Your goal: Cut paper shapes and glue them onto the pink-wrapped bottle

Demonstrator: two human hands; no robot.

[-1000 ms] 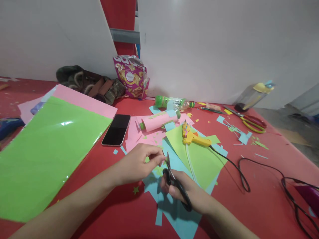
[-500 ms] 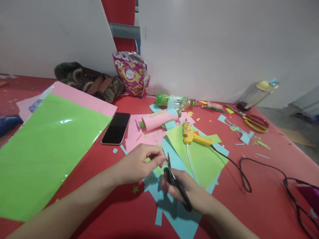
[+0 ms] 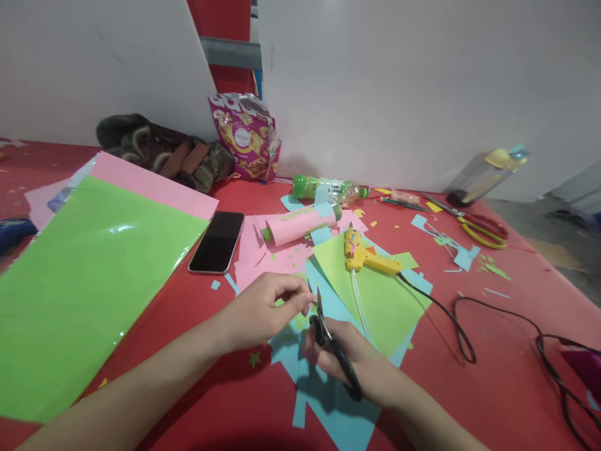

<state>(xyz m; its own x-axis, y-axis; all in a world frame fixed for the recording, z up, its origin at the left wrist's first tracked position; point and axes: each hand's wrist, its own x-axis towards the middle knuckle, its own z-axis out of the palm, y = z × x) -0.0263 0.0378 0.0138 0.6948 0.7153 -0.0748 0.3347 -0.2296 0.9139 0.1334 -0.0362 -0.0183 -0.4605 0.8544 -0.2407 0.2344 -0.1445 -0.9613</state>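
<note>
My right hand (image 3: 354,357) is wrapped round the black handles of a pair of scissors (image 3: 334,351). Their blades stand slightly apart and point away from me, right at the fingertips of my left hand (image 3: 267,310). Thumb and forefinger of that hand are pinched together; whatever they hold is too small to make out. Both hands are over light-blue paper (image 3: 347,413) strewn with green scraps. A small green paper star (image 3: 254,359) lies below my left wrist. Beyond the hands lies a bottle wrapped in pink paper (image 3: 300,225).
A yellow glue gun (image 3: 361,254) rests on green paper (image 3: 399,319), its black cord (image 3: 462,338) trailing right. At left are a phone (image 3: 216,243) and large green sheets (image 3: 107,282). Behind stand a snack bag (image 3: 244,138) and a green-labelled bottle (image 3: 323,188). Red-and-yellow-handled scissors (image 3: 483,228) lie right.
Almost nothing differs. Both hands and the scissors keep nearly the same place, and the camera view has shifted slightly.
</note>
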